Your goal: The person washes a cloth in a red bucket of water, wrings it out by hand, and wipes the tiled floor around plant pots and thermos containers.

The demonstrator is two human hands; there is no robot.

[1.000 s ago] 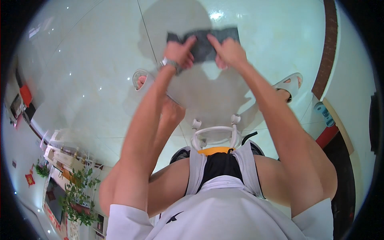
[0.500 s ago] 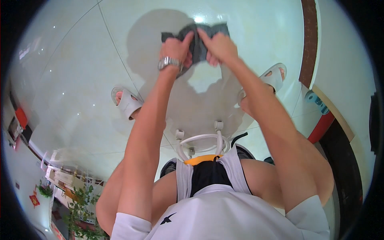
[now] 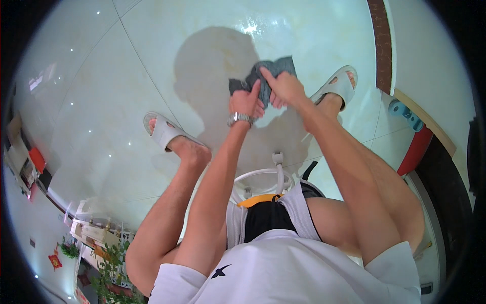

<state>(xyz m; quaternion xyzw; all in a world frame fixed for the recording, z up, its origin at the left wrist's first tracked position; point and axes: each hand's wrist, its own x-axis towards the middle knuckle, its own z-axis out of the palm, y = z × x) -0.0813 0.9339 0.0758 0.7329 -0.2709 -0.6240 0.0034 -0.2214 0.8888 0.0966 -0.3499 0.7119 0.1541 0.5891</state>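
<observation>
A dark grey cloth is stretched between my two hands, above the pale floor and in front of my knees. My left hand, with a metal watch at its wrist, grips the cloth's left part, thumb pointing up along it. On the other side my right hand closes round the right part, thumb on top near the middle. Corners of the cloth stick out past both hands. The fabric is bunched between the thumbs, and the fingers beneath are partly hidden.
I sit on a seat with a white tubular frame on wheels. My feet, in light grey slippers, rest apart on the glossy tiles. Blue rolls and a dark cabinet stand at the right, plants at the lower left.
Both hands and the cloth have come closer to my body. My left hand has also shifted right. The cloth stays gripped on both sides.
</observation>
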